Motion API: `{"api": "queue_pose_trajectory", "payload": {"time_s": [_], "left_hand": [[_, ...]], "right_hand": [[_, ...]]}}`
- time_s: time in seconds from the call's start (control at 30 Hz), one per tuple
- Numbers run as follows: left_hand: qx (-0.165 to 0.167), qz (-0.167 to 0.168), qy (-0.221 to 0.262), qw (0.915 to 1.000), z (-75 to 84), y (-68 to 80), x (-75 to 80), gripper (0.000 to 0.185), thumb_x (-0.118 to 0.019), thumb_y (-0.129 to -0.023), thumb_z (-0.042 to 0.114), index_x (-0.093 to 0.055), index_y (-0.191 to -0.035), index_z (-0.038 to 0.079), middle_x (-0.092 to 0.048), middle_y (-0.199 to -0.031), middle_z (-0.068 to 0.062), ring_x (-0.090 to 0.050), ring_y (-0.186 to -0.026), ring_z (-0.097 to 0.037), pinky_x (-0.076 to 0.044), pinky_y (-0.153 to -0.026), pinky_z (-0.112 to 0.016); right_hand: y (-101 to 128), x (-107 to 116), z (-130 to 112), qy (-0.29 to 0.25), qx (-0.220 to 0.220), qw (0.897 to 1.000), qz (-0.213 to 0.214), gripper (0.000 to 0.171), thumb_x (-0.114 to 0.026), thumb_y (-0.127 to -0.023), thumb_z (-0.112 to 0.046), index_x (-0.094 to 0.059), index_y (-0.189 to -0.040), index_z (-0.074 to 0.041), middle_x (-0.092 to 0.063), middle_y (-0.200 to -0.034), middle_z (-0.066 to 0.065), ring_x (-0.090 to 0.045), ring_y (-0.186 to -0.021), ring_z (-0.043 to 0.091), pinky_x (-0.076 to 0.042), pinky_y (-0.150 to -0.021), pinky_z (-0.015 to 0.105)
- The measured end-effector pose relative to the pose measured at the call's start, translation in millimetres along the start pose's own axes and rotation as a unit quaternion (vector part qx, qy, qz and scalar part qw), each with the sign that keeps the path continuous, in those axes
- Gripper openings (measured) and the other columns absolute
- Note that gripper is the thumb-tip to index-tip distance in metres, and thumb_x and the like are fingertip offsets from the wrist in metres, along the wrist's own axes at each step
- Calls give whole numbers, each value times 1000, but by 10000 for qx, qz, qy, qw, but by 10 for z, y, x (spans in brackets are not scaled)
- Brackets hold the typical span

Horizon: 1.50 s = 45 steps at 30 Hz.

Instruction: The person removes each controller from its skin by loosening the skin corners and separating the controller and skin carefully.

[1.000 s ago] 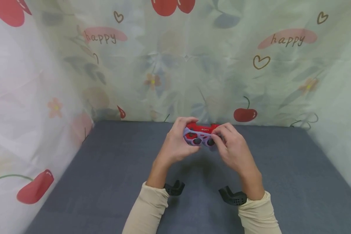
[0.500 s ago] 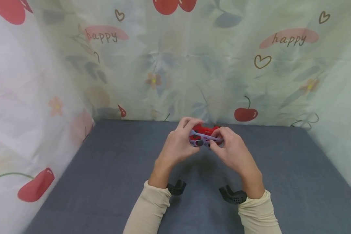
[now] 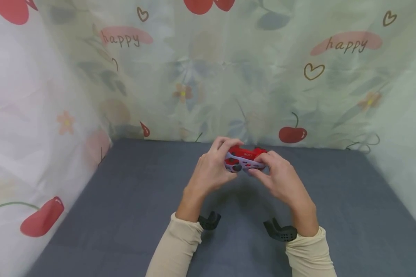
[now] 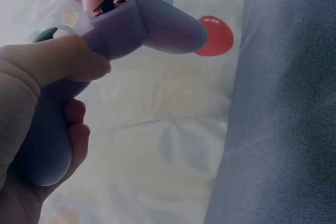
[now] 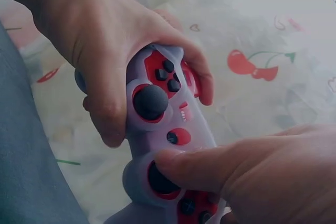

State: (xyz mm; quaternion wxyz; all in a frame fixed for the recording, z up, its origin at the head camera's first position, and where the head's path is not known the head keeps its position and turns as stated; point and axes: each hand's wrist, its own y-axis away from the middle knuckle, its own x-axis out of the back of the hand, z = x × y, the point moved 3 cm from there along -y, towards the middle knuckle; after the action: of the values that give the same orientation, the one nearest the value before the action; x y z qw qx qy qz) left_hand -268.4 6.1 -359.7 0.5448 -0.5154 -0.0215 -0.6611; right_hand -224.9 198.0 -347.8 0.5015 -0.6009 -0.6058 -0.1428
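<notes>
A red Sony game controller (image 3: 249, 154) is held up over the table, with a translucent lavender silicone cover (image 3: 252, 164) over its button face. My left hand (image 3: 208, 169) grips its left end; in the right wrist view that thumb lies beside a black thumbstick (image 5: 150, 102) and the fingers reach round the back. At the other end, my right hand (image 3: 280, 175) pinches the cover and controller between thumb and fingers. Its thumb presses near the second thumbstick (image 5: 160, 179). Red shell shows through the cover's openings and along the top edge. Both cover grips (image 4: 176, 30) look rounded and smooth.
A dark grey cloth-covered table (image 3: 131, 215) lies under the hands. Behind it and at both sides hang pale curtains (image 3: 222, 96) printed with cherries, hearts and flowers. Black curved mounts (image 3: 280, 231) sit at both wrists, below the hands.
My left hand and the controller have shifted slightly right. My right hand's grip has changed, its thumb now lower on the cover, and the cover's right side has tilted down, baring more red shell above.
</notes>
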Motion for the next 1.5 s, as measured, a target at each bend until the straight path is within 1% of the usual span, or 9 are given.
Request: {"api": "queue_pose_trajectory", "payload": {"time_s": [0.17,0.33,0.47,0.7,0.93,1.07,1.2,1.27,1.5], "left_hand": [[39,49,75,10000,-4,2,9,74,-83,-77,14,-48,-140,33,-50,-134,3,-59,-74,-11,-50,-63,-24],[491,102,523,9974,-33,5,16,79,-84,-76,10,-47,-143,31,-52,-136,0,-61,-85,-13,-56,-73,-26],[954,249,911,9910,-75,11,11,82,-85,-74,10,-46,-144,31,-53,-134,-1,-60,-96,-14,-57,-75,-27],[1405,691,1608,9745,-88,7,-33,81,-86,-72,11,-47,-141,28,-55,-126,-3,-60,-103,-16,-59,-75,-27],[1961,1047,2709,9366,-98,-5,1,80,-84,-71,5,-48,-138,28,-62,-116,-3,-64,-89,-18,-60,-68,-28],[2293,960,3527,9021,-114,-5,13,79,-83,-73,2,-46,-139,27,-61,-116,-7,-65,-88,-21,-61,-70,-32],[2393,882,4253,8684,-114,-10,48,77,-81,-76,0,-45,-140,25,-59,-122,-10,-67,-94,-25,-63,-75,-36],[2425,874,4379,8613,-111,-13,69,77,-81,-77,0,-45,-139,25,-58,-123,-11,-66,-94,-25,-63,-75,-37],[2542,776,4441,8556,-101,-24,109,79,-82,-77,2,-43,-141,24,-61,-115,-12,-61,-74,-20,-59,-65,-32]], "right_hand": [[6,-3,-26,-26,119,9997,211,20,-83,-84,-10,-67,-97,-8,-65,-93,7,-54,-78,17,-49,-68,31],[-3,-12,-73,43,332,9989,320,20,-83,-83,-9,-70,-99,-7,-65,-97,7,-64,-83,19,-55,-71,36],[-3,-18,-112,95,429,9985,318,23,-83,-85,-12,-70,-103,-7,-62,-102,7,-64,-86,19,-56,-71,37],[24,4,-129,145,492,9981,333,25,-80,-87,-14,-71,-110,-8,-59,-108,6,-55,-86,16,-53,-71,35],[27,48,-180,212,755,9961,396,28,-79,-88,-13,-73,-115,-8,-60,-115,6,-55,-75,11,-52,-67,31],[28,50,-207,240,937,9945,409,34,-80,-88,-14,-72,-121,-10,-60,-120,6,-50,-64,9,-48,-60,26],[13,50,-218,89,1197,9912,566,39,-81,-87,-13,-71,-125,-13,-60,-124,6,-48,-65,6,-46,-58,23],[5,53,-212,-131,1301,9896,597,43,-81,-86,-10,-70,-128,-14,-59,-126,5,-45,-63,3,-44,-57,20],[-15,57,-173,-617,1700,9805,774,55,-80,-82,1,-67,-134,-12,-57,-127,6,-31,-54,-2,-35,-55,13]]}}
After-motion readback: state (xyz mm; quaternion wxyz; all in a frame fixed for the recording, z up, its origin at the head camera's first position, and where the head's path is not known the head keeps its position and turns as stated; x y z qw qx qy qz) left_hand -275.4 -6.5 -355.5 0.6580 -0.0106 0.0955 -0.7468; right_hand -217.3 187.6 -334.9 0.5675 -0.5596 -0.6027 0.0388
